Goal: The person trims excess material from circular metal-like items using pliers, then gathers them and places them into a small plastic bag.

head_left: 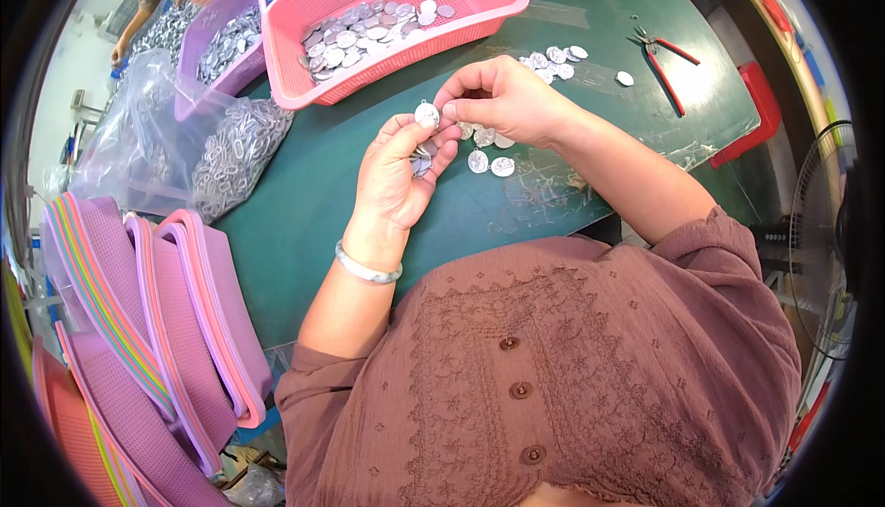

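Note:
My left hand (387, 161) pinches a round silver medallion (426, 115) between thumb and finger, a small loop standing at its top. Several more silver discs (421, 162) are tucked in the fingers of that same hand. Close beside the medallion is my right hand (505, 101), its thumb and forefinger pressed together at the disc's edge. Whatever those fingertips grip is too small to make out. Below the right hand, a group of loose medallions (478, 160) lies on the green table (332, 194), partly hidden by the fingers.
A pink basket (396, 60) of discs stands at the back, beside a purple basket (189, 69) of metal parts. A clear bag (235, 152) of metal links lies left. Red-handled pliers (666, 74) and more medallions (553, 63) rest far right. Stacked baskets (175, 304) lean near left.

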Motion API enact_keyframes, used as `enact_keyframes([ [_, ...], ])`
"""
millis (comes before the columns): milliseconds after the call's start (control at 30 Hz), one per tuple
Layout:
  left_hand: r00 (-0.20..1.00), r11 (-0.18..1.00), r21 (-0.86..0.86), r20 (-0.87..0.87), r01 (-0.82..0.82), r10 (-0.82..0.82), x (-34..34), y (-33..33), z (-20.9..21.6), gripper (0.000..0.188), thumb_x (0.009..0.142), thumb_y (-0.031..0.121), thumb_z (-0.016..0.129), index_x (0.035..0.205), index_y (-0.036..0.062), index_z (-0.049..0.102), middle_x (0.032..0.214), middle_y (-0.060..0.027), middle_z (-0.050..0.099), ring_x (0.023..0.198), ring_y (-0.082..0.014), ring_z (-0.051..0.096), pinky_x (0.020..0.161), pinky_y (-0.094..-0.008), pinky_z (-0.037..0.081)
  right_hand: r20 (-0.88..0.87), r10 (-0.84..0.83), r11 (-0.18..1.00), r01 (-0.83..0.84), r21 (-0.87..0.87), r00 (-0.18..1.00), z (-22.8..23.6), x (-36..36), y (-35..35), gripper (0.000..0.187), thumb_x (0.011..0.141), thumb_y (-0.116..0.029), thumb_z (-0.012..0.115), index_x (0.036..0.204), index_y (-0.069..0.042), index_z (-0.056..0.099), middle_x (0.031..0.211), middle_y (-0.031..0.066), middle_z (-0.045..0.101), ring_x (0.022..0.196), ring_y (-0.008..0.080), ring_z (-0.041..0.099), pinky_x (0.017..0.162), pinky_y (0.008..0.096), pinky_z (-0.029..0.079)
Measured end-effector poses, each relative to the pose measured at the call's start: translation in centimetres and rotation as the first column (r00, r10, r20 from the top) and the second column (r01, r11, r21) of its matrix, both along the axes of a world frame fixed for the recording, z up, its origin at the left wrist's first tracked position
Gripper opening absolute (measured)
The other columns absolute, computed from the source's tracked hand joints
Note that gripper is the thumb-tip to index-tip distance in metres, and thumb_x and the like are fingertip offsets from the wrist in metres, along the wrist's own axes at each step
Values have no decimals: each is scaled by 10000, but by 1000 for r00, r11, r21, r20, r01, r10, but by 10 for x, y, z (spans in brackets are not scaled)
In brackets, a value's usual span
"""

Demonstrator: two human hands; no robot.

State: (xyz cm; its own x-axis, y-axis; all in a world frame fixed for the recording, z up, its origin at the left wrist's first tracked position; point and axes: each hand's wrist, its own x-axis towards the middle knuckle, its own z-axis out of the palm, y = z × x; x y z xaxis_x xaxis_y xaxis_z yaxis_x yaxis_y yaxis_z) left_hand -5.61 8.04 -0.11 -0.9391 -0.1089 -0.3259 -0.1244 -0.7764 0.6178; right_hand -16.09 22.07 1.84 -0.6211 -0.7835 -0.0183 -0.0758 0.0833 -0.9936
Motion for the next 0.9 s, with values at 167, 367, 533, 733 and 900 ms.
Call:
enact_keyframes([
  [167,1000,1000,9,7,-4,4,0,1,2,145,846,58,516,973,-11,528,924,-134,612,837,-234,621,728,-289,527,-10,-8,1000,8,1,1000,-1,0,0,168,768,-75,599,900,23,635,798,73,648,749,104,590,702,236,466],
  [367,1000,997,78,-5,-2,2,-1,-2,-1,215,860,63,476,1037,-55,507,978,-180,596,882,-275,613,814,-338,520,-41,10,998,-8,54,999,0,-2,3,164,814,-50,596,953,37,601,867,74,629,799,109,589,742,235,478],
  [533,999,984,172,-11,-33,36,-3,-3,-3,264,880,94,444,1077,-78,484,1046,-192,567,952,-291,583,862,-370,502,-77,4,999,0,50,997,3,0,4,156,814,-33,580,953,35,594,876,84,631,817,120,596,745,245,480],
  [733,996,975,214,-54,-55,69,-4,-4,-6,322,912,154,400,1118,-89,451,1085,-187,542,990,-289,558,911,-405,465,-189,35,995,-16,99,981,6,4,6,132,796,-33,590,909,34,600,879,77,637,825,113,591,746,244,474],
  [900,991,965,264,-129,-11,46,-4,-5,-6,390,934,229,366,1157,-82,436,1100,-185,533,1025,-287,538,916,-411,447,-487,-6,999,30,40,874,0,12,3,149,714,-118,641,813,-8,630,756,94,589,671,181,585,613,285,465],
])
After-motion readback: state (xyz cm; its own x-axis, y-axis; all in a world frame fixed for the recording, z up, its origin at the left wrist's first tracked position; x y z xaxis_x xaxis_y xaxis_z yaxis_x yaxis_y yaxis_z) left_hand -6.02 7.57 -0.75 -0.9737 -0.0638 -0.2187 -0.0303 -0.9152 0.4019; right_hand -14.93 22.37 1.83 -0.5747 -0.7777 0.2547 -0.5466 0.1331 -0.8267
